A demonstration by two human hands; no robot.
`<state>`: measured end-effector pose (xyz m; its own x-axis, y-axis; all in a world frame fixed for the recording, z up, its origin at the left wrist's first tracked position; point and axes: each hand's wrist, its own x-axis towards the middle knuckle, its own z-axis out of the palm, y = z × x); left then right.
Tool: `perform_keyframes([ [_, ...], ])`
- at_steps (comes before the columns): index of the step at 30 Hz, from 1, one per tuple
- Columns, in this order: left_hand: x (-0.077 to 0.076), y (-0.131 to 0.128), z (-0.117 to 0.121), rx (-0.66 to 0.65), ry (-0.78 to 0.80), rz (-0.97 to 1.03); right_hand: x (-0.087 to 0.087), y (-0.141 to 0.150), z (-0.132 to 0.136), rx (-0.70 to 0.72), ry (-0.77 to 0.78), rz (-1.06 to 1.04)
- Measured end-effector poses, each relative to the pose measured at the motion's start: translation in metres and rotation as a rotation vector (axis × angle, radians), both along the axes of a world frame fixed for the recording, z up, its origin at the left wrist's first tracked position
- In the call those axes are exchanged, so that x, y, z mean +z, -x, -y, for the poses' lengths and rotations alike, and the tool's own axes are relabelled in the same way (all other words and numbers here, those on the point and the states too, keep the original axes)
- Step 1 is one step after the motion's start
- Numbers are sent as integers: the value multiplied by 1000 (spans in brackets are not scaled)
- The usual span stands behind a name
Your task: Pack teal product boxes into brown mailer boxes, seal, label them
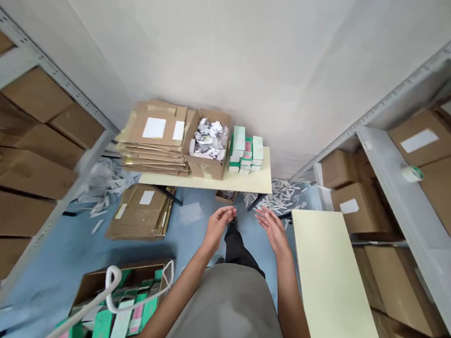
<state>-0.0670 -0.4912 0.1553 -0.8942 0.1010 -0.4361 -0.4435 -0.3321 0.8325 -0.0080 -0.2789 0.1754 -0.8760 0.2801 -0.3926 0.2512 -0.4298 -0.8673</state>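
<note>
In front of my body, above the blue floor, my left hand (pixel 221 222) has its fingers curled in toward the thumb, and nothing shows in it. My right hand (pixel 272 229) is apart from it, fingers stretched out and empty. Beyond both hands is a pale table (pixel 248 182). On it stand small green-and-white boxes (pixel 246 149) in a stacked group, an open carton (pixel 207 168) filled with crumpled paper (pixel 210 136), and a pile of flattened cardboard (pixel 156 153). Neither hand touches any of these.
A second pale table (pixel 329 281) stands close on my right. At lower left, a carton of green boxes (pixel 120 312) sits behind a white bent rail (pixel 113 285). Shelves with brown cartons (pixel 34 164) line both sides. Paper strips (pixel 280 197) and flattened cardboard (pixel 139 217) lie on the floor.
</note>
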Motion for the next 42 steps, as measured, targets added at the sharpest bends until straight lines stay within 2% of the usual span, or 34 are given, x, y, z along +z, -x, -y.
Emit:
perform_keyframes([
  [3,-2,41,11,92,13,15,-1,71,8,96,-52,-26],
  [6,-2,87,5,105,-18,52,-2,149,6,171,-104,-62],
  [11,-5,173,-30,96,-123,220,-9,302,-16,213,-320,-161],
  [16,-19,245,-68,167,-182,341,-31,447,-40,198,-709,-213],
  [19,-29,274,-83,218,-228,368,-43,507,-41,269,-892,-163],
  [22,-36,295,-90,239,-255,369,-54,545,-32,374,-982,-130],
  [24,-39,305,-92,240,-270,360,-59,558,-26,414,-991,-115],
  [27,-43,314,-91,259,-290,365,-64,562,-20,444,-995,-97],
  [32,-47,311,-85,275,-288,380,-59,543,-18,426,-1034,-79],
  [37,-48,288,-76,296,-312,372,-41,492,-17,335,-1091,-62],
  [42,-51,247,-72,246,-338,399,-27,399,-29,188,-1155,-108],
])
